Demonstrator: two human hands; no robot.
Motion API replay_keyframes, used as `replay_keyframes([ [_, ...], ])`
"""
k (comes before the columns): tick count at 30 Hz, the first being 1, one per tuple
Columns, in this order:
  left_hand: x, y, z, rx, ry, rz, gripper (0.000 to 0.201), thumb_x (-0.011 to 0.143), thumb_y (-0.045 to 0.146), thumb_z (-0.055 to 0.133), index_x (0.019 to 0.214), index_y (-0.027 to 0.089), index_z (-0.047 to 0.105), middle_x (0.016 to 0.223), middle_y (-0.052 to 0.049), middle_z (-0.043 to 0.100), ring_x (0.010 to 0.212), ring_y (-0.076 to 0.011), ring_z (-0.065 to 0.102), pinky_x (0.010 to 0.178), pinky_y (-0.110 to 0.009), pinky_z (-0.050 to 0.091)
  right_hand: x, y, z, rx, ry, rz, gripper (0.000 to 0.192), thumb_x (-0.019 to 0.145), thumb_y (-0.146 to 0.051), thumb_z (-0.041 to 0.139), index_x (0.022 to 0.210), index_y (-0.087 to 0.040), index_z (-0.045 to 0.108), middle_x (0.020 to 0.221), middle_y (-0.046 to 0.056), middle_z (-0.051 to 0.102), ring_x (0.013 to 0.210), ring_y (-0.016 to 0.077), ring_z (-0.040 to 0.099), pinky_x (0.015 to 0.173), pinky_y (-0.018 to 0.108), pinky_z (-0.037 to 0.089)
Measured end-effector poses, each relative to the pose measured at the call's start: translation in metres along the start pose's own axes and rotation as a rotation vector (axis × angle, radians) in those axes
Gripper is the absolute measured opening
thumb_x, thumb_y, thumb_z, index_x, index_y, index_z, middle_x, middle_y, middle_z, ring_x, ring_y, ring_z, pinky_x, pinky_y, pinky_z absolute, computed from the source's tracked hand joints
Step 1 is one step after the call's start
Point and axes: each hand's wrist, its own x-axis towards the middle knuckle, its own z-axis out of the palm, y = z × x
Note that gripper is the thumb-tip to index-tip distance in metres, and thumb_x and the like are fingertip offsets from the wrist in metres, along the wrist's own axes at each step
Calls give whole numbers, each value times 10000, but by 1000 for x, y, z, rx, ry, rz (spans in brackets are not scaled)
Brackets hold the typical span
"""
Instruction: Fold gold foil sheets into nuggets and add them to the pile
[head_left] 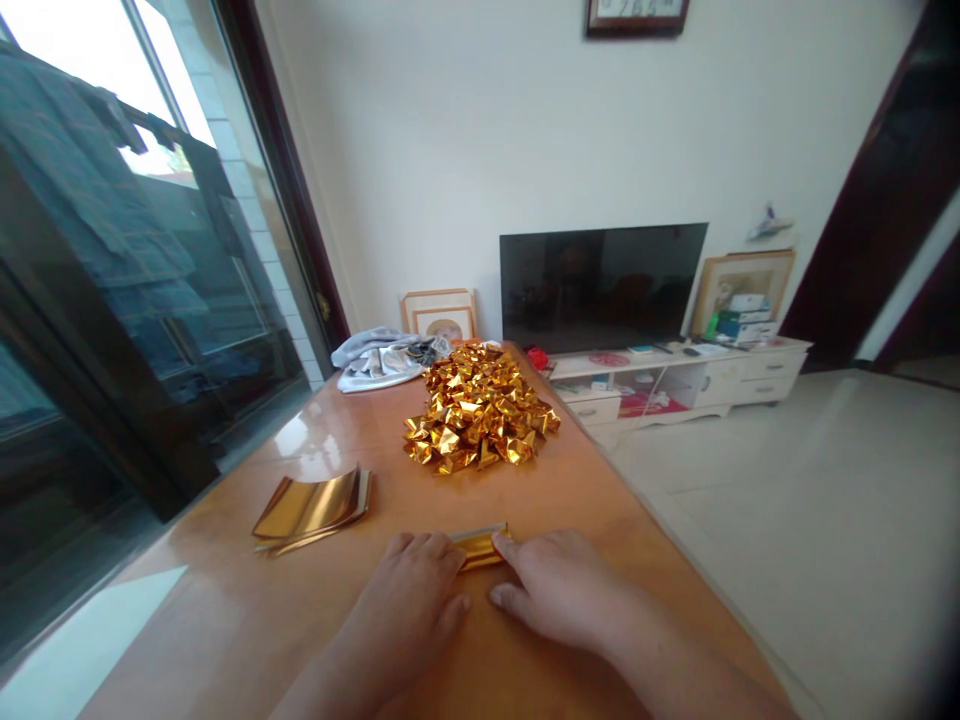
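Both hands, left hand (416,590) and right hand (555,590), press flat, fingers together, on a gold paper (480,548) between them on the desk (225,620).

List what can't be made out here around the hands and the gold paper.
- Gold sheet being folded: head view; mostly covered by the left hand and right hand, so its shape and folds are hidden.
- Stack of gold sheets: the number of sheets is too fine to count.
- Heap of folded gold pieces: single shapes blur together.
- Table: near end cut off by the bottom edge.
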Motion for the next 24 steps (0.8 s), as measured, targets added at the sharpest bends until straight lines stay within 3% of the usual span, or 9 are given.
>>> replay_keyframes([
  [8, -4, 11, 6, 100, 41, 39, 471, 915, 549, 489, 1254, 252, 625, 1166, -113, 639, 1104, -303, 570, 1059, -511, 305, -2, -1, -3, -3, -10, -7, 593, 886, -558, 470, 1339, -194, 590, 1057, 182, 738, 981, 364, 688, 813, 466, 494],
  [16, -13, 13, 7, 116, 88, 61, 543, 952, 623, 345, 1230, 249, 625, 1246, -126, 611, 1113, -297, 579, 1009, -493, 341, -5, -4, -9, -34, -26, -14, 574, 867, -577, 474, 1288, -216, 622, 1072, 168, 738, 990, 360, 688, 826, 467, 488],
  [24, -19, 5, 23, 119, 130, 73, 607, 952, 639, 305, 1303, 226, 578, 1381, -149, 571, 1226, -328, 521, 1027, -517, 320, -3, -5, -9, -77, -78, 3, 653, 868, -642, 452, 1383, -255, 556, 1194, 146, 704, 1075, 347, 662, 886, 466, 475],
])
